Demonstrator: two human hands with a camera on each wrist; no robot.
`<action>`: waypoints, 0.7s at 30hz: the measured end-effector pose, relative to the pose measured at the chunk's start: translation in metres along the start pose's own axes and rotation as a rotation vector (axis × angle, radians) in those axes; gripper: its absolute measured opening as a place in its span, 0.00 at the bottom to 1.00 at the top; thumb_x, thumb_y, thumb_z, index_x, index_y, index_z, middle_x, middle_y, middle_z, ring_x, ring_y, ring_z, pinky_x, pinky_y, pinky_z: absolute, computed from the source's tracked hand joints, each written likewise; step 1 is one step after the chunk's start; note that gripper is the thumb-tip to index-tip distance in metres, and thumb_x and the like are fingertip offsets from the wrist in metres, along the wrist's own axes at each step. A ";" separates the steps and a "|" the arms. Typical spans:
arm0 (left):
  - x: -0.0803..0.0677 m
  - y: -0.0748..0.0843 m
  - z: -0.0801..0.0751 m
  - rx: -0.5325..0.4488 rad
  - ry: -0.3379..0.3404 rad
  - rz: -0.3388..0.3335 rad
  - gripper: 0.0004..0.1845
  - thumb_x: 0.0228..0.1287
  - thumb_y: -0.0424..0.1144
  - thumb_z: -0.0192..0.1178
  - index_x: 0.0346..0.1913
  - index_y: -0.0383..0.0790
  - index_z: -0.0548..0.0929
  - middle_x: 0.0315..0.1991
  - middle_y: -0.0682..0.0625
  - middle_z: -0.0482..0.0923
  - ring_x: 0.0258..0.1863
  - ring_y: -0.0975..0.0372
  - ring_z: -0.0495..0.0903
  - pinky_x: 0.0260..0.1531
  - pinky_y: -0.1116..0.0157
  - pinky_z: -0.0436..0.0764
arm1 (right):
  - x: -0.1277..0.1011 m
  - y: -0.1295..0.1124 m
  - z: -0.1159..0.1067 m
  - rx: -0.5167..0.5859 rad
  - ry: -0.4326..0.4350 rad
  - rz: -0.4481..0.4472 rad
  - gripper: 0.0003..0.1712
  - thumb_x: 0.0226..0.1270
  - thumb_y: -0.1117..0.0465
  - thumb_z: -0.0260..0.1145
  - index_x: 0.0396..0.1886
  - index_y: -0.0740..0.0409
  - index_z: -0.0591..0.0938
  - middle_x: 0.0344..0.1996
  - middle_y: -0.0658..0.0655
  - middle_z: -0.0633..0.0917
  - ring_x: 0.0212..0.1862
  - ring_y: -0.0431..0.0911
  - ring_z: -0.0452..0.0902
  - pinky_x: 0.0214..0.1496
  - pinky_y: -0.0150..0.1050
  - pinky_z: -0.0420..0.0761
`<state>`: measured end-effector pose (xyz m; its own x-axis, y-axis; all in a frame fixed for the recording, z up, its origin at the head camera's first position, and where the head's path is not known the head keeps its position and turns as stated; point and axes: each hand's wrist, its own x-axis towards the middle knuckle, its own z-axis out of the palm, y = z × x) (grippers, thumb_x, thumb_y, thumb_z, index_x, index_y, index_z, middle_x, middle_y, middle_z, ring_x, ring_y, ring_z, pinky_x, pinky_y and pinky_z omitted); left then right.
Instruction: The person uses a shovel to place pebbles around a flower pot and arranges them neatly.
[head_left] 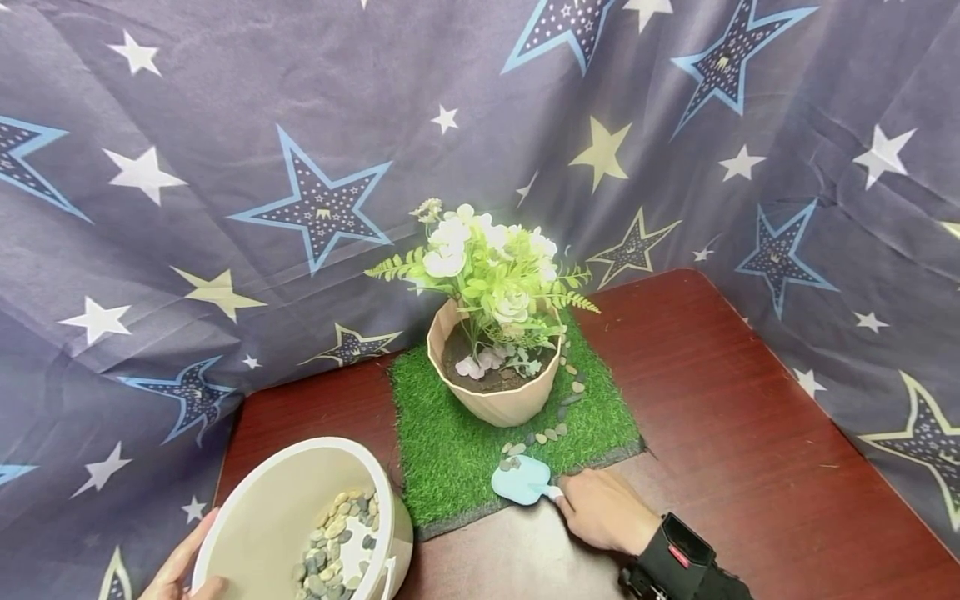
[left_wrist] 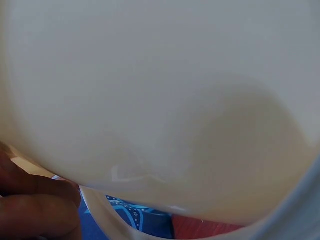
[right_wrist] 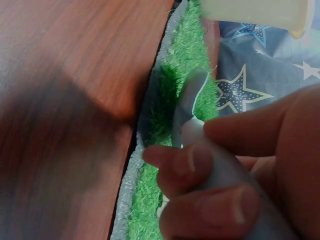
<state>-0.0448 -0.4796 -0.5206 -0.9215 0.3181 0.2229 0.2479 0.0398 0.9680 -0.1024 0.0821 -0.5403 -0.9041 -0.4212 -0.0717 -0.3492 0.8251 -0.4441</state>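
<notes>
My right hand [head_left: 607, 510] grips the handle of a small light blue garden trowel [head_left: 522, 485]. Its blade is over the front of a green artificial grass mat [head_left: 444, 479], with a few pebbles at its far edge. In the right wrist view, thumb and fingers [right_wrist: 187, 165] wrap the pale handle. At lower left, my left hand [head_left: 180, 567] holds the rim of a cream bucket [head_left: 258, 500], which is tilted towards me. Grey and tan pebbles [head_left: 330, 550] lie inside it. The left wrist view is mostly filled by the bucket's wall [left_wrist: 150, 100].
A beige flowerpot [head_left: 502, 404] with soil, white flowers [head_left: 450, 246] and ferns stands on the mat. A curved line of pebbles [head_left: 551, 433] runs round the pot's front and right side. The red-brown table [head_left: 750, 433] is backed by a star-patterned curtain [head_left: 450, 150].
</notes>
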 end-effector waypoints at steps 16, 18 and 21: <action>-0.003 0.003 -0.002 -0.077 0.000 -0.095 0.57 0.58 0.03 0.35 0.80 0.63 0.64 0.69 0.71 0.73 0.51 0.68 0.86 0.38 0.70 0.87 | 0.000 0.001 -0.001 0.030 -0.002 0.038 0.16 0.72 0.55 0.64 0.22 0.48 0.75 0.17 0.46 0.72 0.21 0.40 0.66 0.21 0.38 0.66; -0.002 0.003 -0.002 -0.054 0.009 -0.084 0.57 0.58 0.03 0.36 0.80 0.63 0.64 0.69 0.71 0.73 0.51 0.69 0.86 0.37 0.71 0.87 | 0.000 0.000 -0.002 0.021 -0.007 0.034 0.15 0.72 0.55 0.65 0.23 0.47 0.75 0.17 0.46 0.72 0.21 0.40 0.66 0.21 0.38 0.66; -0.003 0.003 -0.001 -0.024 0.042 -0.074 0.56 0.57 0.03 0.38 0.80 0.61 0.65 0.69 0.71 0.74 0.50 0.69 0.86 0.36 0.71 0.87 | 0.001 -0.002 -0.003 0.000 -0.010 0.016 0.15 0.73 0.54 0.64 0.24 0.47 0.75 0.18 0.46 0.72 0.22 0.40 0.69 0.23 0.39 0.67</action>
<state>-0.0411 -0.4811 -0.5186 -0.9490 0.2748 0.1545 0.1714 0.0386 0.9844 -0.1033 0.0806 -0.5370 -0.9071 -0.4117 -0.0875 -0.3347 0.8316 -0.4432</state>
